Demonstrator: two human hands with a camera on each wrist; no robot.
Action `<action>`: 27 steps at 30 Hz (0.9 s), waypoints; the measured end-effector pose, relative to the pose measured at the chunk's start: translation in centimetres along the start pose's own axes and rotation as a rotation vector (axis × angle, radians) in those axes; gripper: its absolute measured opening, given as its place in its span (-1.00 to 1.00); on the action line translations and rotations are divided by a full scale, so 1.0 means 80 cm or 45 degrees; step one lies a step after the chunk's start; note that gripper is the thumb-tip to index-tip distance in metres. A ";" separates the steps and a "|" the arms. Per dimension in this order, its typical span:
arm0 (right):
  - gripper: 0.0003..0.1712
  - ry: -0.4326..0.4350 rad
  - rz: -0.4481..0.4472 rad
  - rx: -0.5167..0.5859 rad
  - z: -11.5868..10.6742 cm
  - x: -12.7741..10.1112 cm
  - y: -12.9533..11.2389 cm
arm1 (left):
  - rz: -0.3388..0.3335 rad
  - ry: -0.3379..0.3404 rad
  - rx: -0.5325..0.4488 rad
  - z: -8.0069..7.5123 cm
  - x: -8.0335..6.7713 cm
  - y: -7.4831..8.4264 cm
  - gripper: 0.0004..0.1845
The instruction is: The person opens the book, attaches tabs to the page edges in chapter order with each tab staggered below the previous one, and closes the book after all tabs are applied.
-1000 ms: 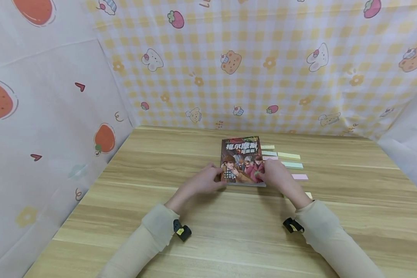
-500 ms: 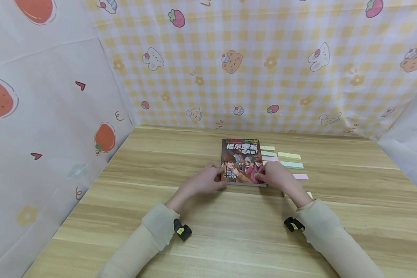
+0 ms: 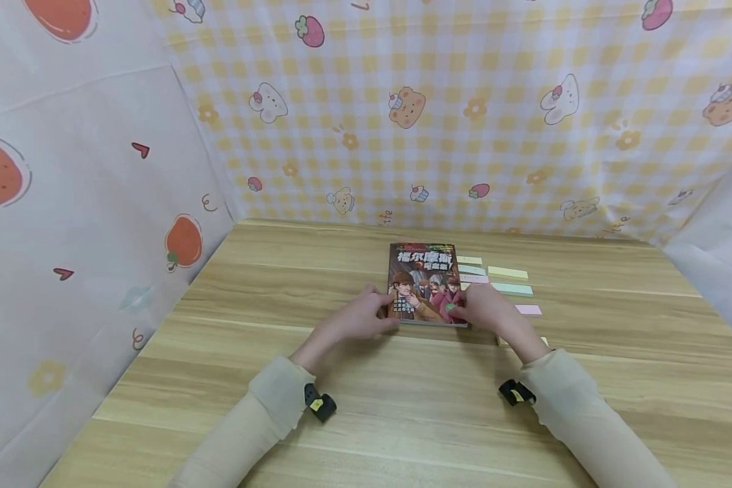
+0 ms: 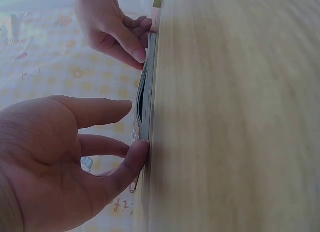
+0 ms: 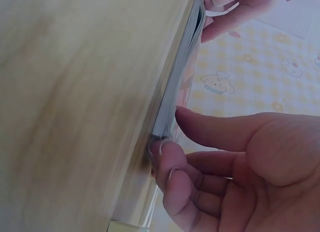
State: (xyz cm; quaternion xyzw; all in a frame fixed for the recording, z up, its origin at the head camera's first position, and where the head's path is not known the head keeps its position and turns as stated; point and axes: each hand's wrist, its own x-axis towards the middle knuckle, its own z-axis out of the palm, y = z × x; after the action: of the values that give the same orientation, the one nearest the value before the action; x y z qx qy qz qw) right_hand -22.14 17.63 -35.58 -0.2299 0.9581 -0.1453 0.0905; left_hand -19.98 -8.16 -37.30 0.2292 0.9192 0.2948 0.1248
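Note:
A paperback book (image 3: 423, 285) with a dark, illustrated cover and white Chinese characters lies face up on the table. In the head view my left hand (image 3: 360, 315) holds its left side near the front corner. My right hand (image 3: 491, 308) pinches the front right part, the thumb by a green round mark on the cover. From the left wrist view, the left hand (image 4: 60, 157) has a fingertip against the book's edge (image 4: 146, 101), where pages part in a narrow gap. In the right wrist view the right hand (image 5: 240, 167) has its fingers curled at the book's corner.
Pastel paper strips lie right of the book: a yellow strip (image 3: 508, 272), a green strip (image 3: 512, 289) and a pink strip (image 3: 527, 310), with several others partly hidden by the book and right arm. A patterned cloth (image 3: 341, 135) hangs behind the wooden table (image 3: 268, 291).
The book's far right corner has come down and the cover sits straighter and flatter than a second ago. Both hands keep nearly the same place.

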 end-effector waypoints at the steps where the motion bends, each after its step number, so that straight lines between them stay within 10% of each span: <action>1: -0.53 -0.009 0.000 0.001 0.000 0.000 0.000 | 0.002 0.001 -0.002 0.000 0.000 0.000 -0.33; 18: -0.69 -0.144 -0.019 0.077 -0.004 0.004 0.003 | 0.134 -0.009 0.027 -0.005 0.014 -0.001 -0.67; 27: -0.76 -0.117 0.026 0.131 -0.002 0.007 0.010 | 0.057 0.025 0.048 -0.003 0.025 0.002 -0.73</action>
State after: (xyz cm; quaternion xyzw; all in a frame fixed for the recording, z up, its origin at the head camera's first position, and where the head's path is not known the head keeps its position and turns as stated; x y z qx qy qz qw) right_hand -23.01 18.07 -35.76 -0.2216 0.9464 -0.1827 0.1475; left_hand -21.74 -7.21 -37.21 0.2491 0.9204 0.2825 0.1049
